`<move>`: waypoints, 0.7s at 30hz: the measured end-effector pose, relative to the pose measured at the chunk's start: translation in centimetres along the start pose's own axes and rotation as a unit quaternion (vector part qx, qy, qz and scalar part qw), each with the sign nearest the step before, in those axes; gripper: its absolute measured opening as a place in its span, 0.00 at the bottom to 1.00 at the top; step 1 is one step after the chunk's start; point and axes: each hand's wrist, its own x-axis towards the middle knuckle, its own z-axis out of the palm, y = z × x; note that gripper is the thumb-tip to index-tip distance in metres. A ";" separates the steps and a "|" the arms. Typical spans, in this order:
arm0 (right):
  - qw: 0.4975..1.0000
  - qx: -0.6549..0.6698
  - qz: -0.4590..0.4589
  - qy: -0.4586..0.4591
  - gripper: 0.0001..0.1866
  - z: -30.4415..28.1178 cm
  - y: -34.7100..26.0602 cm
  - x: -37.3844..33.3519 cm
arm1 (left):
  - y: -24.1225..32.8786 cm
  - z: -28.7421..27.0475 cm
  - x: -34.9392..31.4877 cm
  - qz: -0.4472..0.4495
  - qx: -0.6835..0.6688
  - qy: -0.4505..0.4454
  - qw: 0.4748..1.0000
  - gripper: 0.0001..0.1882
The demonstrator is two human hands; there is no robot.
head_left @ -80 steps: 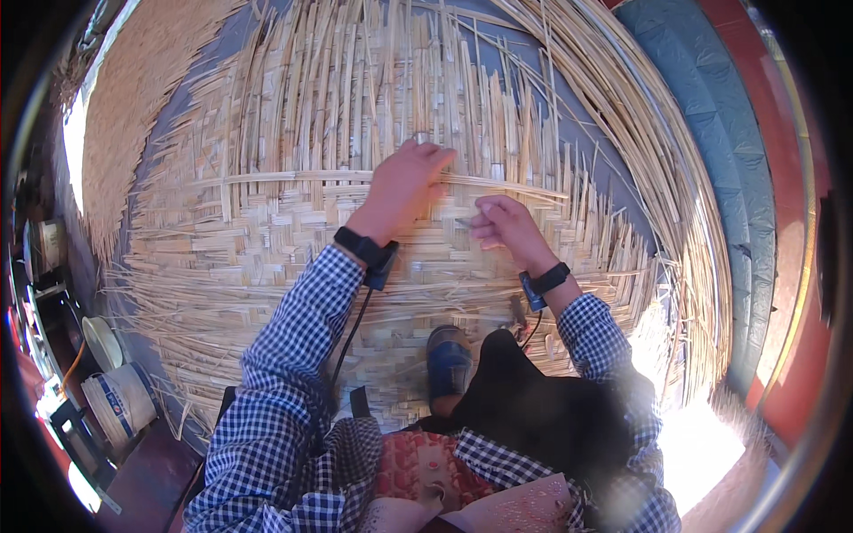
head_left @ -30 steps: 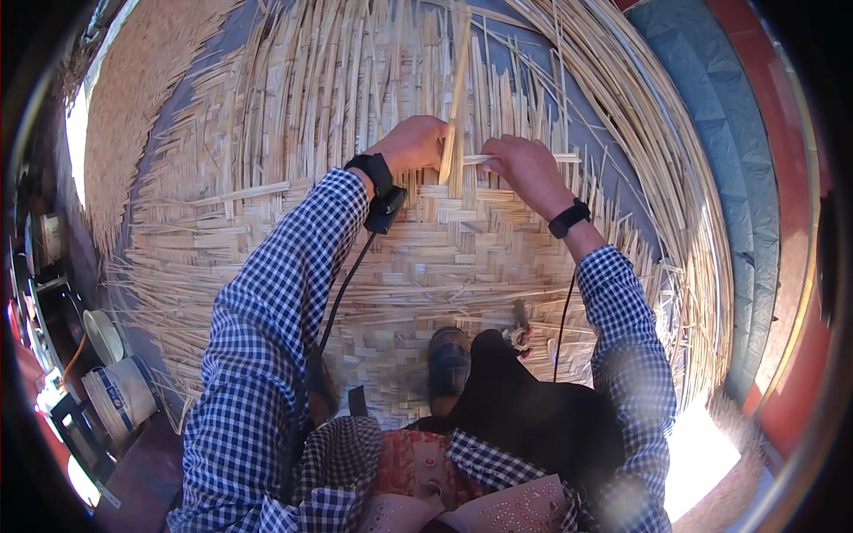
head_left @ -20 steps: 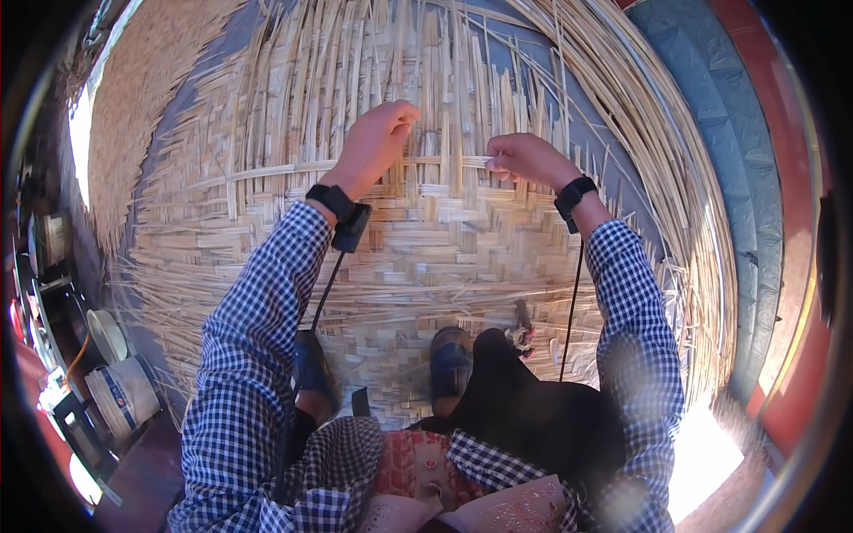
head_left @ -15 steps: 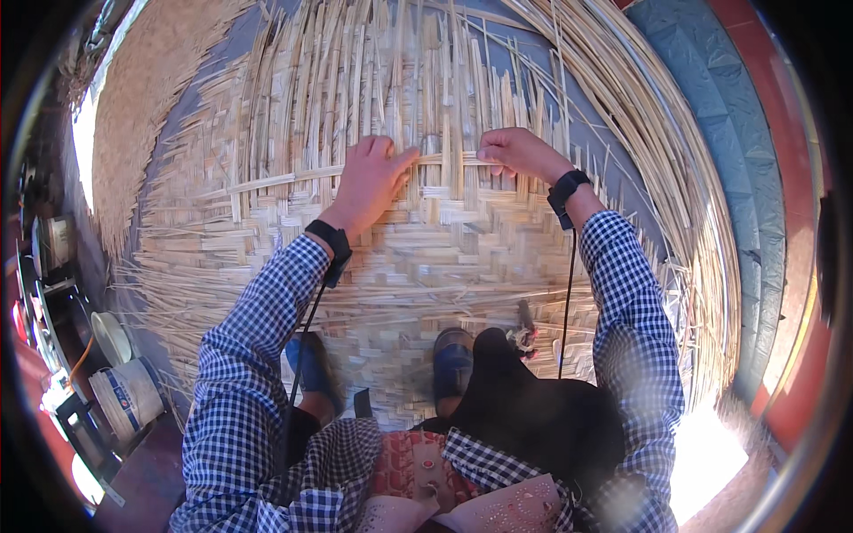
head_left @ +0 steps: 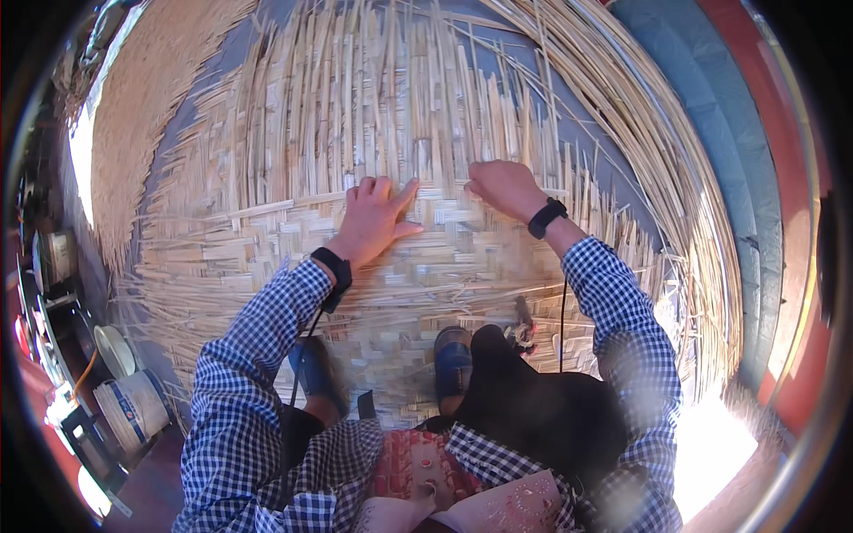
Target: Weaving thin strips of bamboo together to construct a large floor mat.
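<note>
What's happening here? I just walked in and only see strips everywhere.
A person crouches on a large woven mat of flat pale strips. The left hand lies flat on the woven edge, fingers spread. The right hand sits at the same edge, curled over a strip; its grip is hidden. Beyond the hands, loose strips fan out unwoven. Buckets stand at the left.

Both arms are reaching forward, hands low and side by side.

The left hand [head_left: 373, 218] is lying flat, palm down, fingers [head_left: 369, 188] spreading slightly forward and thumb angling out to the right. The right hand [head_left: 502, 186] is curling into a loose fist, knuckles up, its wrist bending back toward the body. Each wrist is wearing a dark band, and both forearms are showing checked sleeves, elbows bending outward.
</note>
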 end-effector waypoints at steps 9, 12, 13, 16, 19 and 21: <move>0.858 0.513 0.021 -0.026 0.20 -9.3 -4.0 -3.3 | 3.7 4.3 7.8 -0.041 -0.339 0.067 0.938 0.23; 0.884 0.454 0.104 0.026 0.23 -8.0 3.2 -3.3 | 6.6 -0.1 8.8 -0.146 -0.403 -0.003 0.904 0.19; 0.939 0.321 0.121 0.037 0.23 -5.7 6.1 -2.2 | 5.8 0.0 9.1 -0.213 -0.591 -0.007 0.778 0.21; 0.975 0.189 0.063 0.094 0.22 -0.5 7.7 -0.6 | 5.9 -0.4 8.2 -0.184 -0.678 0.015 0.711 0.23; 0.941 0.300 0.133 0.082 0.23 -0.8 5.2 0.8 | 4.9 -1.8 7.7 -0.166 -0.698 0.011 0.697 0.24; 0.925 0.309 0.183 0.121 0.23 -1.9 5.1 1.0 | 4.8 -2.0 8.0 -0.154 -0.699 0.009 0.698 0.25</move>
